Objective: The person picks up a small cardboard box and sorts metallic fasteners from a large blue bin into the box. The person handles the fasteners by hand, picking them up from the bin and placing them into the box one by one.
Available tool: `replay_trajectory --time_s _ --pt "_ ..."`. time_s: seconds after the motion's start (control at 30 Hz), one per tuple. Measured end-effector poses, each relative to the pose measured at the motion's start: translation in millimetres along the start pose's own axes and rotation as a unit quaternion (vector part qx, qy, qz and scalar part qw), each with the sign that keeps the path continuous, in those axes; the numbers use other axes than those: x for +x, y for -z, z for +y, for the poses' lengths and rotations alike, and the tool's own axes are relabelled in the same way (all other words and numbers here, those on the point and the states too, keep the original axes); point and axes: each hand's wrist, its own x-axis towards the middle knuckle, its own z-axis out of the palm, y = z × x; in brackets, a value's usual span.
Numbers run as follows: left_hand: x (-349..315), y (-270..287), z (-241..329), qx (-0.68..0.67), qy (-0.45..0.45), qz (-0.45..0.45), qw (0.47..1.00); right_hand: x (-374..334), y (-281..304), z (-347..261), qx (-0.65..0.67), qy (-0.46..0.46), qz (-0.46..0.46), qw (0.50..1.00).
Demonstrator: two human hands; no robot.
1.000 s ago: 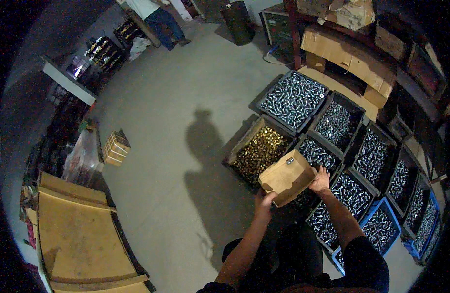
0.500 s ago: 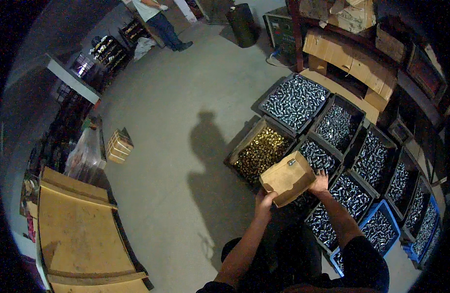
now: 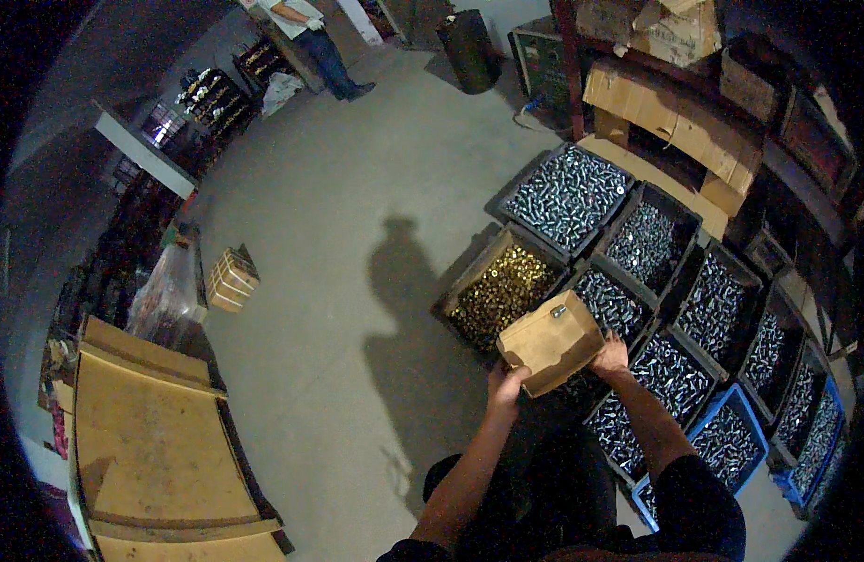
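Head view: we hold a brown cardboard box (image 3: 551, 343) with both hands. Our left hand (image 3: 505, 386) grips its corner at 7 o'clock. Our right hand (image 3: 611, 357) grips its side at 4 o'clock. One small silver bolt (image 3: 558, 310) sits on top. Under the box are bins of silver bolts (image 3: 671, 370), and a bin of gold ones (image 3: 500, 295) lies at 10 o'clock.

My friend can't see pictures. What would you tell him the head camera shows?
Seen from above, a person's left hand and right hand hold a small brown cardboard box over rows of open bins full of silvery metal parts, with one bin of gold-coloured parts. Another person stands far off on the grey concrete floor.
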Motion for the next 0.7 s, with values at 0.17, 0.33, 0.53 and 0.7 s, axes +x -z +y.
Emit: replay_trajectory --time_s 0.17,0.33,0.53,0.7 --pt "9 1 -7 0.027 0.012 -0.007 1.0 1 8 2 -0.001 0.014 -0.029 0.999" --pt "10 6 -12 0.034 0.021 0.01 0.999 -3 17 -8 -0.019 0.003 -0.046 0.999" --pt "0 -10 3 0.043 0.018 -0.001 0.999 -6 2 7 -0.074 0.007 0.06 0.995" --pt "3 -2 -2 0.041 0.016 0.013 0.999 0 0 3 -0.058 -0.019 -0.076 0.995"
